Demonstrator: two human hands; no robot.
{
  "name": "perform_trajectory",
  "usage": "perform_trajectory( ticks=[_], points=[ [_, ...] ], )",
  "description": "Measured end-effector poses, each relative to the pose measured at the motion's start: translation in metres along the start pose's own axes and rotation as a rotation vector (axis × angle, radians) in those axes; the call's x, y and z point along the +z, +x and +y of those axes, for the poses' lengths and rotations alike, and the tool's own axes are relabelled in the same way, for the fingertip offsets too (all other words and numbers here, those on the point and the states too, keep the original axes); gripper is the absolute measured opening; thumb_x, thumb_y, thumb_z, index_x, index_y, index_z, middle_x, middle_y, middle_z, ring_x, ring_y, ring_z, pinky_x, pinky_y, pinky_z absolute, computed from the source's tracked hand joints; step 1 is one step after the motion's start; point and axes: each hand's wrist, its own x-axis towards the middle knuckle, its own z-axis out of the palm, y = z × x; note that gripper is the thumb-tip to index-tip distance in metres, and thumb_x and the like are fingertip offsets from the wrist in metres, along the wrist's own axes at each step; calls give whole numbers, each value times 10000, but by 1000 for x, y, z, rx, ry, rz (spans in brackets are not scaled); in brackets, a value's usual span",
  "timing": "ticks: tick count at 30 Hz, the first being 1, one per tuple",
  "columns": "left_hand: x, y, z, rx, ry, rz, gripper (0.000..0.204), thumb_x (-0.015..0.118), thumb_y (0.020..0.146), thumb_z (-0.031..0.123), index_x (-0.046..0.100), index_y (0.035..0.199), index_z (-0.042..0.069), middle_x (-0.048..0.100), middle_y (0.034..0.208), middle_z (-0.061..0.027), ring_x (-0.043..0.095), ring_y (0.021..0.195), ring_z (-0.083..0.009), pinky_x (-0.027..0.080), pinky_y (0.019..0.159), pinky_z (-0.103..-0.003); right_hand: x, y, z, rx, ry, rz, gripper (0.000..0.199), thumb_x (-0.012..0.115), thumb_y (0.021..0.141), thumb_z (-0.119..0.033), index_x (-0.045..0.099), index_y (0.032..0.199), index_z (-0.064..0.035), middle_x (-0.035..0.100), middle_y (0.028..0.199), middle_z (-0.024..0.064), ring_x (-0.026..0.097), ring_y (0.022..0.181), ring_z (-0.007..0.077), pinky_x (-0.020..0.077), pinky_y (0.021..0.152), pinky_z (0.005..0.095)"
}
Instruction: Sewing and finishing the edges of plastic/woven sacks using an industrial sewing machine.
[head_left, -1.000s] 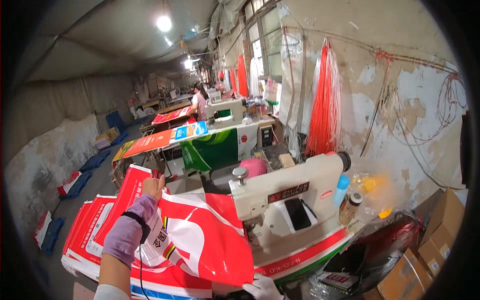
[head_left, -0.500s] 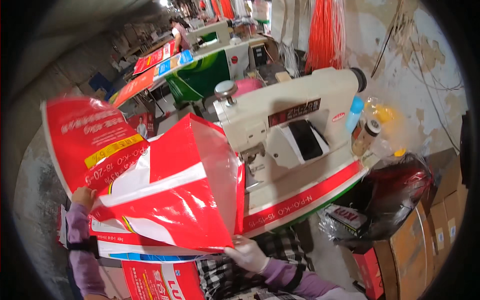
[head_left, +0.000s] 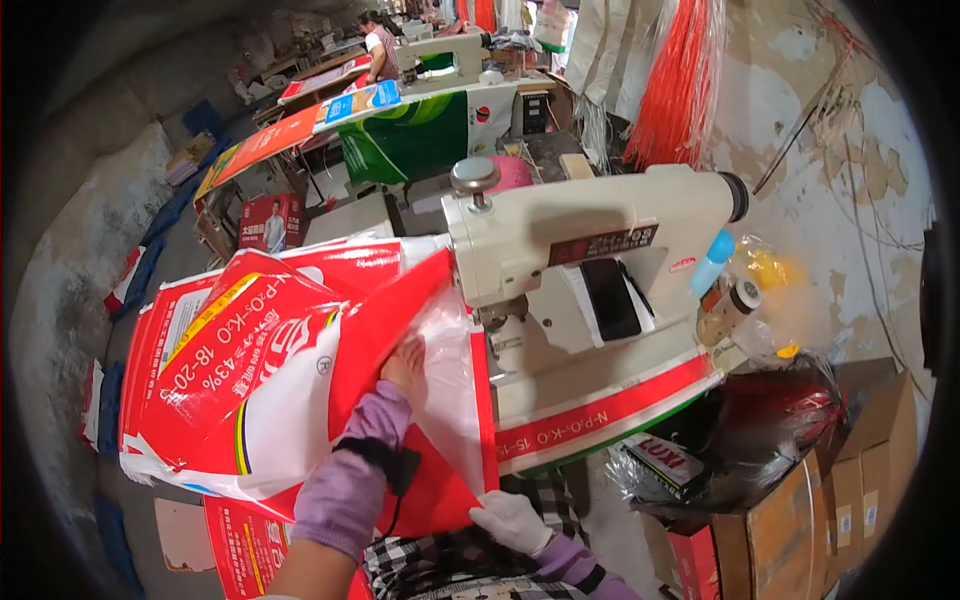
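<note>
A large red and white printed woven plastic bag [head_left: 290, 395] lies to the left of the cream sewing machine [head_left: 590, 225], its mouth folded open so that the whitish inside shows. My left hand [head_left: 403, 363], bare, reaches across the bag and lies on that inner side, fingers stretched out. In a white glove, my right hand [head_left: 512, 522] pinches the bag's near edge, thumb and fingers together, just below the machine bed's front corner. The machine's needle area is beside the bag's right edge.
A dark phone [head_left: 610, 300] rests on the machine bed, with a jar [head_left: 730, 310] and blue bottle [head_left: 713, 262] at its right end. Cardboard boxes [head_left: 860, 470] stand at lower right. Red cords [head_left: 675, 90] hang behind. A co-worker [head_left: 378, 50] stands at a far table.
My left hand has moved right, from the bag's far left edge onto its opened inner side. The lifted left part of the bag has come down flat. My right hand keeps its pinch.
</note>
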Motion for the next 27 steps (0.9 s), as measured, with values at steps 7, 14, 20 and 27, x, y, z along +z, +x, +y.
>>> perform_trajectory(
  ticks=[7,14,20,27],
  points=[
    [72,-18,65,497,1240,-737,570,698,793,234,503,1312,101,362,1459,-141,384,1316,-342,332,1085,-422,-6,4,-20,56,335,196,228,599,882,-194,604,735,-20,578,721,108,580,734,300,476,642,362],
    [81,-78,-5,591,1659,-296,560,562,761,191,486,1316,189,236,1533,-104,286,1354,-423,326,1023,-577,-12,19,-35,-51,244,130,297,601,866,-181,549,608,-44,558,685,95,568,716,287,465,624,373],
    [96,-235,83,-233,1303,-826,537,560,849,117,398,1342,-23,370,1414,-230,373,1306,-385,330,1069,-484,-6,-27,27,38,127,69,271,539,909,-192,560,702,-19,566,694,129,571,703,282,462,645,370],
    [28,-292,267,206,1572,0,685,809,641,294,530,1195,2,475,1269,-286,437,1220,-458,372,1001,-517,-29,5,45,331,336,110,261,582,886,-197,569,746,23,569,738,101,578,717,192,453,660,318]
  ],
)
